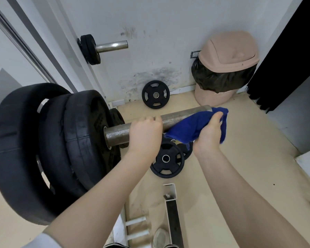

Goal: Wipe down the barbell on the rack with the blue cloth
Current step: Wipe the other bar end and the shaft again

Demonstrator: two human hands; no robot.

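The wipe looks to be under way on the outer sleeve of the barbell (177, 119), not finished. The left hand (145, 133) curls over the top of the sleeve, gripping it just outboard of the loaded plates (61, 144), apparently to steady the bar. The right hand (208, 133) holds the blue cloth (190, 127) bunched in curled fingers and presses it against the sleeve, near the free end. Between the 2 hands a short stretch of bare, speckled steel shows; whether it is already clean I cannot tell. The part under the left hand and the short length between that hand and the plates still seem to need a pass, and the long shaft beyond the plates, to the left of the left hand, is out of view, so most of the bar probably remains.

Room to move: right of the right hand the sleeve ends almost at once, so a stroke that way runs off the tip into open air. Leftward travel is stopped first by the left hand, then by the face of the nearest plate. Below both hands 2 loose plates (166, 161) lie on the floor, well apart from the bar. Beyond the right hand a lidded bin (227, 56) stands by the wall, and a plate peg (111, 45) juts out above the left hand; both are clear of the wiping path.
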